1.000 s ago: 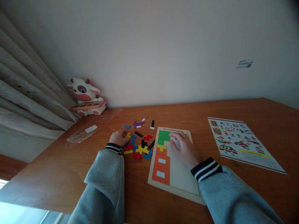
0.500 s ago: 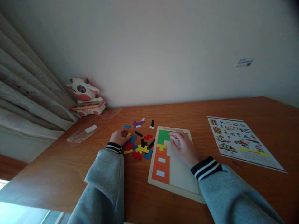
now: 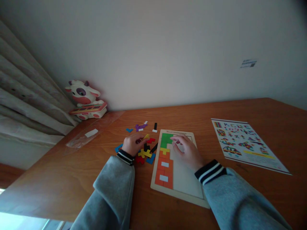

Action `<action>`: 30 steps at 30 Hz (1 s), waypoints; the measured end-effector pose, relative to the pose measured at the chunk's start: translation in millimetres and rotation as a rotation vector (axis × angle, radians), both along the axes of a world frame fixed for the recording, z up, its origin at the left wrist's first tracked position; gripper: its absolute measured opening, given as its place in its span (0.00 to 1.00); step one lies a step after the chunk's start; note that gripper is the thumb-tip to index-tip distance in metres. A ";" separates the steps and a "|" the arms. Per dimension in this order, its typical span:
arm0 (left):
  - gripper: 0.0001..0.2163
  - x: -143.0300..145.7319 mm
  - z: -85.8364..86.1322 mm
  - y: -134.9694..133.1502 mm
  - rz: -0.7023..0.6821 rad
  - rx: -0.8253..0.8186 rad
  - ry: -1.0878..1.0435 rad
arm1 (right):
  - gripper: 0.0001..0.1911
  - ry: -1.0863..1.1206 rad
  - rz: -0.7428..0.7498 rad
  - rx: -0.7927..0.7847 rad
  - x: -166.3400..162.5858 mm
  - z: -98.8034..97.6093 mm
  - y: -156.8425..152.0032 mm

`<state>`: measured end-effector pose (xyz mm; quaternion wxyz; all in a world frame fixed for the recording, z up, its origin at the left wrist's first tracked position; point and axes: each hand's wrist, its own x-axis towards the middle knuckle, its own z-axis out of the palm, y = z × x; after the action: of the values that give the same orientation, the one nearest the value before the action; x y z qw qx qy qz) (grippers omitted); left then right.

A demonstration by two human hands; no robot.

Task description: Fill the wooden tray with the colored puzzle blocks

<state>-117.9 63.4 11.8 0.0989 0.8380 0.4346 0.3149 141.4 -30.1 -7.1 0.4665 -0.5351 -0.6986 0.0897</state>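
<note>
A wooden puzzle board (image 3: 177, 195) lies on the table in front of me. Along its left side sit a green piece (image 3: 166, 138), a yellow piece (image 3: 165, 150) and orange pieces (image 3: 165, 171). My right hand (image 3: 186, 150) rests on the board's upper part, its fingers curled beside the green piece; what they pinch is hidden. My left hand (image 3: 133, 143) lies over the pile of loose coloured pieces (image 3: 146, 154) left of the board, fingers closed on a small yellow piece (image 3: 146, 136).
Stray purple (image 3: 140, 126), black (image 3: 155, 126) and blue (image 3: 129, 130) pieces lie farther back. A printed pattern sheet (image 3: 244, 142) is at the right. A cow toy (image 3: 83, 99) and a clear plastic bag (image 3: 83, 138) sit at the back left by the curtain (image 3: 24, 105).
My left hand has slid right over the pile and closed on a yellow piece; a blue piece now shows to its left. My right hand has barely moved.
</note>
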 end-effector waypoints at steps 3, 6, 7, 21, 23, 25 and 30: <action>0.16 22.7 -1.2 -18.4 -0.224 0.025 -0.001 | 0.10 -0.013 0.122 0.009 -2.3 3.9 -2.6; 0.16 37.2 -5.7 -31.5 -0.417 0.026 -0.006 | 0.10 -0.047 0.250 0.005 -4.7 4.3 -4.7; 0.16 40.3 -7.2 -34.6 -0.461 0.027 -0.017 | 0.09 -0.050 0.276 -0.004 -5.4 4.1 -5.2; 0.11 43.6 -6.8 -38.9 -0.448 0.122 0.098 | 0.12 0.224 0.052 -0.290 12.1 1.4 1.3; 0.11 44.5 -8.6 -38.4 -0.518 0.144 0.113 | 0.13 0.180 0.072 -0.344 13.4 -1.1 1.6; 0.11 45.5 -10.7 -38.0 -0.589 0.167 0.121 | 0.12 0.128 0.105 -0.383 12.4 -1.9 1.2; 0.10 45.8 -16.0 -36.2 -0.643 0.208 0.125 | 0.08 -0.066 0.149 -0.372 8.9 -1.1 0.9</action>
<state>-72.2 27.2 -4.3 0.0804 0.9553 0.1192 0.2584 150.3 -29.2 -8.2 0.3286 -0.5617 -0.7224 0.2338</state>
